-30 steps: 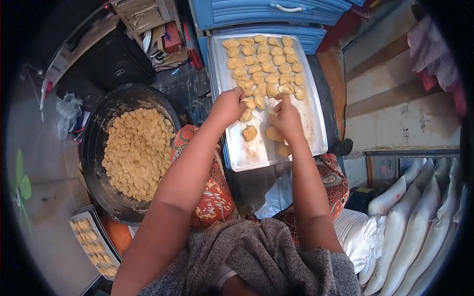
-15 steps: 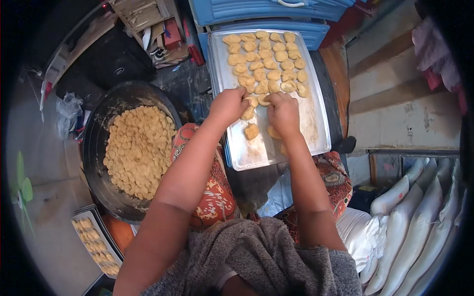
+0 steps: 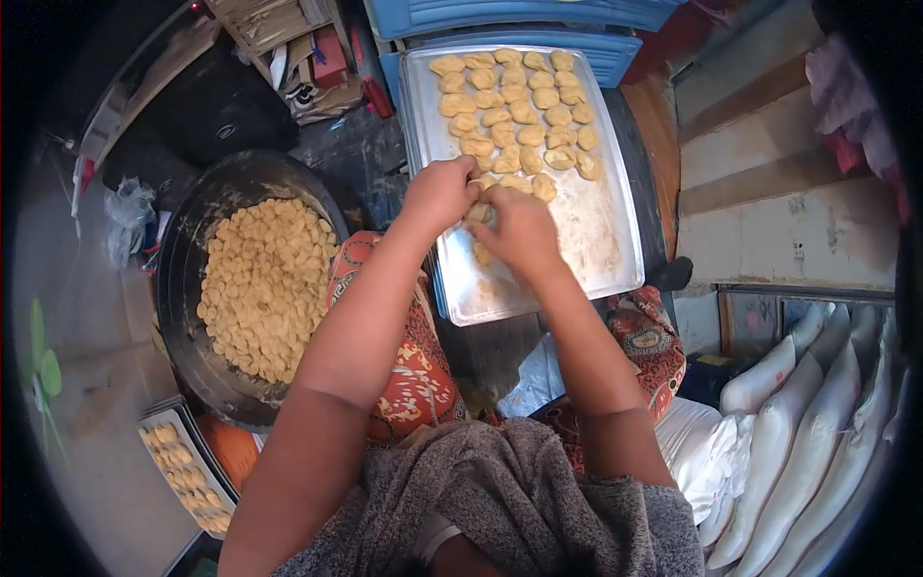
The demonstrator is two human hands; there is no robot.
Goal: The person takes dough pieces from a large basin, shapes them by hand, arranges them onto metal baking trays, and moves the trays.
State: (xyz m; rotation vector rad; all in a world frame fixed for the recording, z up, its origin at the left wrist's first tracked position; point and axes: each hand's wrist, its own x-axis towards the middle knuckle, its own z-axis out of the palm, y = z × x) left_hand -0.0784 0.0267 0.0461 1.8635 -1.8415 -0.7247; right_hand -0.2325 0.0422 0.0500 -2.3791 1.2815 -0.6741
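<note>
Centrally, a small dough piece [image 3: 480, 212] sits between the hands over the metal tray [image 3: 601, 240], in the upper middle of the frame; the left hand [image 3: 444, 197] and right hand [image 3: 522, 229] nearly meet, fingers curled around it, though how firmly they grip I cannot tell. Above them, rows of dough lumps [image 3: 524, 112] cover the tray's upper part. Left of centre, a black tub [image 3: 183, 317] holds a heap of dough balls [image 3: 267, 288]; white sacks [image 3: 803, 423] lean at the lower right

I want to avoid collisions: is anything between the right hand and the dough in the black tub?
From above, the left forearm and clothed knee lie between the right hand and the dough.
</note>
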